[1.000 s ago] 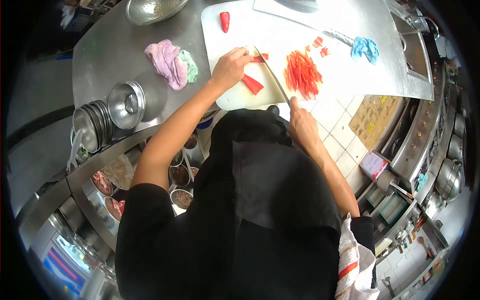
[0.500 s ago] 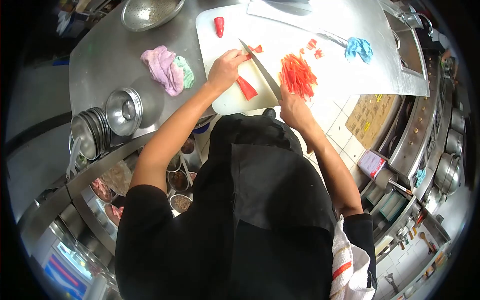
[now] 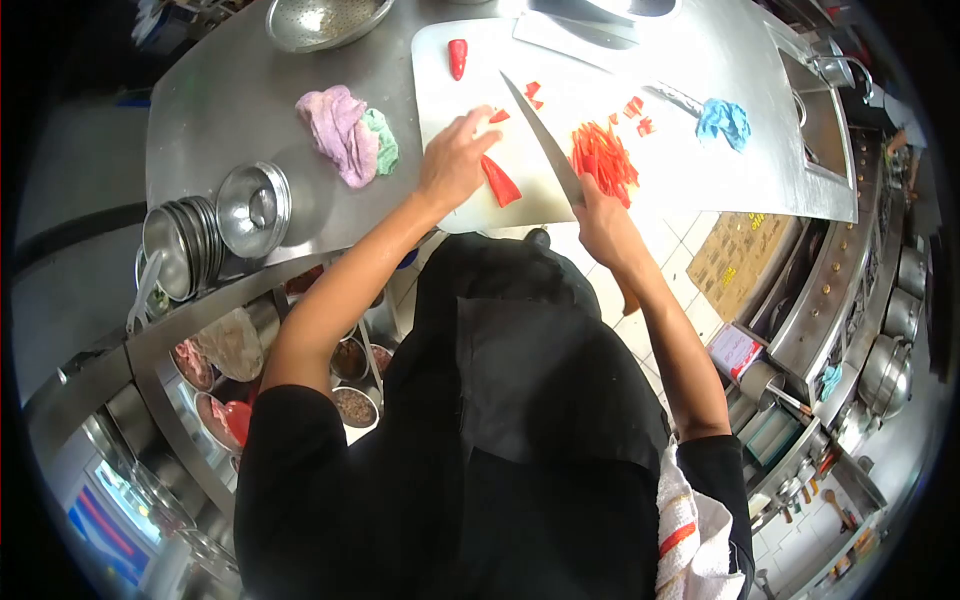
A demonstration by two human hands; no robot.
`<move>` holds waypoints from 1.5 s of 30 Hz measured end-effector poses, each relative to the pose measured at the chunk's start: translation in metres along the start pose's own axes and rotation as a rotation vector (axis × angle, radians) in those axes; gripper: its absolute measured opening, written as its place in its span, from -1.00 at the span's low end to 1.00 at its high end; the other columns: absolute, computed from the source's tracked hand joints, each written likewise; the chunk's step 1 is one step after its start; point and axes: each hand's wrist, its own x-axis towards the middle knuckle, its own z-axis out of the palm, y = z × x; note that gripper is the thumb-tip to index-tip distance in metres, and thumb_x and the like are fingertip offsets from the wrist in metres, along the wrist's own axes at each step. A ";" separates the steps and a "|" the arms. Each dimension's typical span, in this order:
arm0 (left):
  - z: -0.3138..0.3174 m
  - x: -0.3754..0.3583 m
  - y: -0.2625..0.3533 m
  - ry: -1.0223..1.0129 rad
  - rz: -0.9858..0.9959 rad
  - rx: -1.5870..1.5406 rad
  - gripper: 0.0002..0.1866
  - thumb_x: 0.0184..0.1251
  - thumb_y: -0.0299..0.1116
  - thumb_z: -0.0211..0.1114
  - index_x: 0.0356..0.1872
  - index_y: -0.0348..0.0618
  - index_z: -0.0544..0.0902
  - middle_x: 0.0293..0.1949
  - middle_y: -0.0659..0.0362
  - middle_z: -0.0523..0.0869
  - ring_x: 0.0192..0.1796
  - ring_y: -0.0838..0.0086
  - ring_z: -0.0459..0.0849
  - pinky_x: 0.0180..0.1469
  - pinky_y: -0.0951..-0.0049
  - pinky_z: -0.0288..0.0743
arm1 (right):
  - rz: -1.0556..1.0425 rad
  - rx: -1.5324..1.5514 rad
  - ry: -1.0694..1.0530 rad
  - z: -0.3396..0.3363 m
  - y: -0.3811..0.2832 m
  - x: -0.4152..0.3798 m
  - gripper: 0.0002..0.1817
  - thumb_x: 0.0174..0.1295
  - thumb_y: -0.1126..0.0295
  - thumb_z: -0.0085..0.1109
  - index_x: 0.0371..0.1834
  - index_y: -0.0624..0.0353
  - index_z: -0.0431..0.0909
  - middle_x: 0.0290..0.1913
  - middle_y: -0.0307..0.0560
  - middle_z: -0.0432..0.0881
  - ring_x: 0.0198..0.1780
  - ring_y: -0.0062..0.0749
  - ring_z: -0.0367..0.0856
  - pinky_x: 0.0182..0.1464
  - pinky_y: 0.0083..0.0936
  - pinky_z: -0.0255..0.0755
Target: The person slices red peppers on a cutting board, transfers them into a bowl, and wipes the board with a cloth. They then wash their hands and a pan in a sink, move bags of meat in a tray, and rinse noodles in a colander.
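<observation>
On a white cutting board (image 3: 436,85), my left hand (image 3: 455,160) is open, its fingers apart above the board. Its fingertips are near a small piece of red pepper (image 3: 499,116), and a longer red pepper strip (image 3: 501,182) lies just right of the palm. My right hand (image 3: 607,228) is closed round the handle of a kitchen knife (image 3: 545,138), whose blade slants up and left over the board. Beside the blade is a pile of thin red pepper strips (image 3: 603,158). Small pepper scraps (image 3: 533,95) and a pepper end (image 3: 458,60) lie farther back.
A purple cloth (image 3: 338,135), metal bowls (image 3: 250,212) and a colander (image 3: 325,22) stand left on the steel table (image 3: 225,110). A second, broad blade (image 3: 575,42) and a blue cloth (image 3: 723,124) lie at the back right. Another person's arm (image 3: 908,160) shows far right.
My left hand has let go of the small pepper piece and spread its fingers. The knife has moved slightly away from it. The whole view has shifted a little.
</observation>
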 end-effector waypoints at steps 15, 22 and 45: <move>0.004 -0.042 0.006 -0.016 -0.062 -0.116 -0.85 0.05 -0.60 0.18 -0.34 -0.19 0.62 -0.35 0.17 0.55 -0.20 0.28 0.55 -0.15 0.29 0.45 | -0.009 -0.294 -0.134 -0.018 0.000 -0.086 -0.74 0.14 0.57 -0.06 -0.08 0.30 0.24 -0.59 0.31 0.55 -0.47 0.28 0.56 -0.40 0.05 0.39; 0.011 -0.046 -0.002 -0.035 -0.031 -0.129 -0.87 0.03 -0.62 0.20 -0.36 -0.23 0.60 -0.37 0.13 0.53 -0.22 0.24 0.55 -0.19 0.28 0.47 | -0.052 -0.175 -0.101 0.017 0.030 -0.064 -0.74 0.17 0.57 -0.06 -0.07 0.31 0.23 -0.53 0.38 0.55 -0.43 0.31 0.56 -0.35 0.08 0.39; 0.007 -0.031 -0.019 0.022 -0.069 -0.137 -0.86 0.02 -0.66 0.22 -0.35 -0.31 0.61 -0.36 0.05 0.58 -0.22 0.15 0.58 -0.20 0.25 0.48 | -0.025 -0.208 -0.088 0.025 -0.010 -0.046 -0.75 0.23 0.51 -0.02 -0.06 0.29 0.22 -0.52 0.37 0.55 -0.40 0.33 0.54 -0.32 0.12 0.35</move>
